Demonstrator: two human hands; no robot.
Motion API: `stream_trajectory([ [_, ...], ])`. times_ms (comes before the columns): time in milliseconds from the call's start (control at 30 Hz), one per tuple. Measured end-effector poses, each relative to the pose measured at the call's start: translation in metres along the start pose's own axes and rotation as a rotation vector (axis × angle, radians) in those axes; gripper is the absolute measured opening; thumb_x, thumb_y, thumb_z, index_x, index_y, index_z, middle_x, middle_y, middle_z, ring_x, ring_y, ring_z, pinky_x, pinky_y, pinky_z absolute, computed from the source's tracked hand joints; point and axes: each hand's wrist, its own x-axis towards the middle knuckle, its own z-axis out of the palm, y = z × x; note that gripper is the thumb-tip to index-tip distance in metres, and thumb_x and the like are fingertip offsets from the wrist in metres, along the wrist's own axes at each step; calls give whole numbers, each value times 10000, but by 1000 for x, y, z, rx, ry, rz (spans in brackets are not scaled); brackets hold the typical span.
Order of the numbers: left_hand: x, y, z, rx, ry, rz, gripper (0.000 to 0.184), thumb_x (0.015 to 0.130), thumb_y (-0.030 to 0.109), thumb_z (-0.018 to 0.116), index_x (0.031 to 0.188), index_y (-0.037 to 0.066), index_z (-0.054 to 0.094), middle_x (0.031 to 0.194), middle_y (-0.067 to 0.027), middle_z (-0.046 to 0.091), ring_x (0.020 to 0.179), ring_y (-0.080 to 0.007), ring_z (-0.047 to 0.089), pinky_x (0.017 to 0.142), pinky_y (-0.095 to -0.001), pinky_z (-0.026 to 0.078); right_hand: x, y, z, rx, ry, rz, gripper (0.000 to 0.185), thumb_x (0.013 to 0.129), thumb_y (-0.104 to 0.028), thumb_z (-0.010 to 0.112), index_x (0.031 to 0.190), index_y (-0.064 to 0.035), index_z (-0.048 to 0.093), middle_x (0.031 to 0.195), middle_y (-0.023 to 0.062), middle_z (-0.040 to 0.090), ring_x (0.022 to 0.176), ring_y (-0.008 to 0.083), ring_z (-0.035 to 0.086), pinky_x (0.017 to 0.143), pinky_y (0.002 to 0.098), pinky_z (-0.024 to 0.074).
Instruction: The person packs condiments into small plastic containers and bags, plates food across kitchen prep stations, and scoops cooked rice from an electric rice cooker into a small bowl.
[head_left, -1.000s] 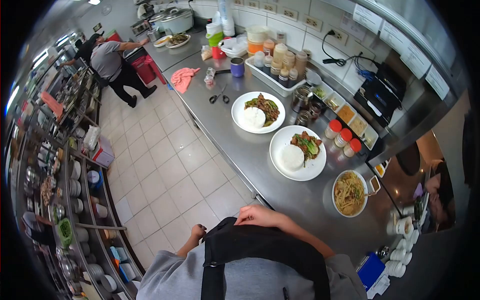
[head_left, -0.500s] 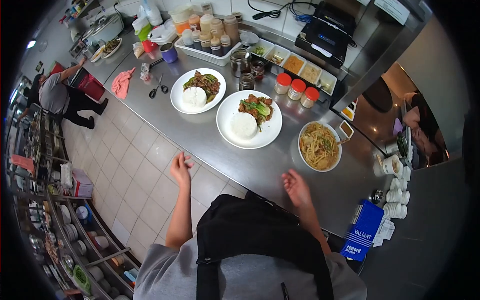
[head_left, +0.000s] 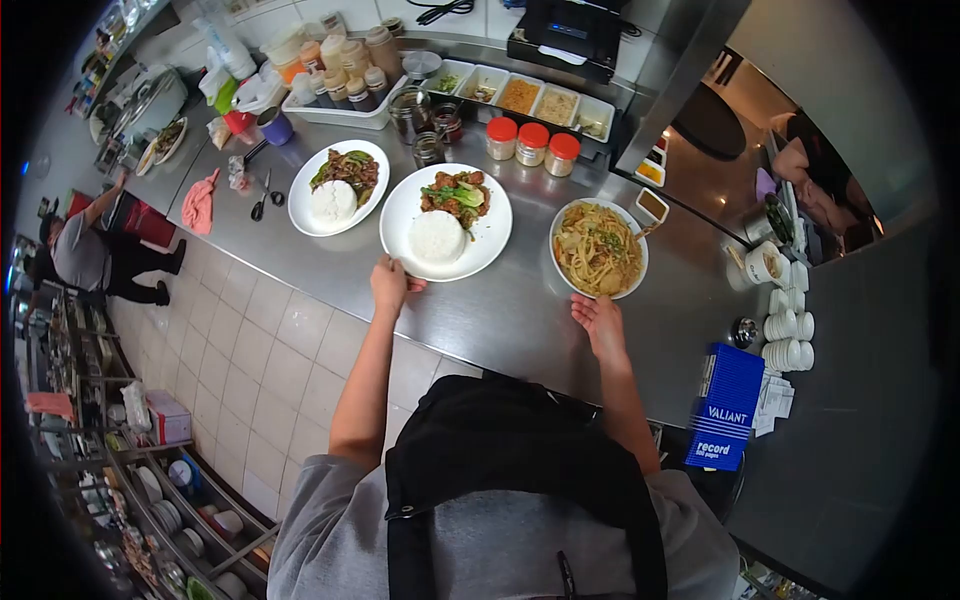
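Hands (head_left: 388,285) (head_left: 600,324) advanced — plate (head_left: 488,243) by left, bowl (head_left: 628,287) by right.

Grey short-sleeved shirt (head_left: 510,545), black apron (head_left: 500,440) with small round snap (head_left: 407,511)

- I have one view: head-worn cam, wide fisheye.
- I'm looking forward and steeply down at the counter (head_left: 490,325).
- Wearer's apron (head_left: 500,440) sits closest, bottom of frame.

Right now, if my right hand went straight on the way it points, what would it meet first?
Most likely the noodle bowl: your right hand is at its near rim, perhaps touching; depth is unclear.
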Motion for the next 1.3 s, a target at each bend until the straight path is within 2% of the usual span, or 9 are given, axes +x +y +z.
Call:
stream_trajectory([
  [300, -31, -29, -24, -145, 213, -14, 253, 965, 125, 546, 1144, -55, 555, 771, -114, 667, 532, -152, 631, 425, -263, 499, -31, 25, 27, -159, 50, 98, 313, 1002, -311, 501, 1139, -40, 579, 932, 110, 672, 768, 130, 628, 683, 251, 523],
  [500, -75, -132, -146, 92, 798, 66, 131, 908, 97, 623, 1012, 23, 652, 769, -67, 642, 589, -133, 619, 469, -282, 498, -55, 68, 96, -479, -414, 210, 225, 1005, -195, 493, 1139, -47, 598, 903, 65, 656, 744, 96, 588, 665, 238, 501],
  [633, -162, -275, -220, 147, 722, -433, 147, 923, 139, 590, 966, 14, 654, 783, -108, 662, 665, -195, 641, 524, -337, 517, -58, 72, 154, -651, -624, 231, 220, 983, -159, 502, 1129, -33, 607, 909, 66, 653, 756, 101, 582, 688, 253, 501],
  [700, -204, -355, -278, 1106, 222, -629, 267, 965, 228, 547, 1094, 19, 650, 1047, -112, 689, 932, -227, 660, 823, -425, 545, -54, 80, 172, -705, -665, 170, 225, 976, -155, 503, 1132, -29, 607, 912, 68, 653, 757, 106, 584, 695, 261, 502],
  [867, -302, -408, -297, 882, -337, -682, 336, 806, 275, 686, 992, -4, 661, 878, -160, 700, 809, -292, 671, 705, -437, 527, -60, 95, 228, -806, -632, 16, 234, 970, -145, 513, 1136, -7, 605, 895, 66, 655, 772, 114, 598, 723, 270, 508],
  [1067, -171, -415, -370, 908, -351, -336, 313, 804, 271, 694, 938, -8, 655, 834, -146, 695, 739, -255, 656, 644, -424, 527, -66, 123, 297, -1129, -755, -155, 271, 933, -213, 572, 1115, -17, 613, 862, 91, 664, 779, 160, 624, 704, 341, 495],
  [1133, -91, -399, -381, 1059, -117, 404, 306, 803, 270, 696, 920, -9, 653, 819, -141, 694, 715, -243, 651, 624, -420, 527, -60, 131, 316, -1136, -705, -258, 256, 922, -200, 554, 1100, -29, 619, 822, 118, 656, 737, 213, 619, 686, 366, 489],
  [1200, 14, -390, -399, 40, -64, -533, 176, 895, 146, 538, 926, -13, 606, 744, -128, 648, 610, -189, 619, 509, -287, 488, -79, 143, 331, -1072, -678, -141, 239, 919, -203, 533, 1067, -40, 627, 820, 154, 653, 735, 281, 621, 694, 395, 482],
  [1300, 74, -297, -378, -29, 91, -449, 212, 929, 93, 454, 1091, 40, 580, 817, -94, 658, 640, -126, 590, 519, -247, 466, -86, 170, 334, -1056, -695, -274, 239, 920, -204, 541, 1059, -28, 624, 864, 157, 657, 774, 277, 625, 713, 382, 483],
])
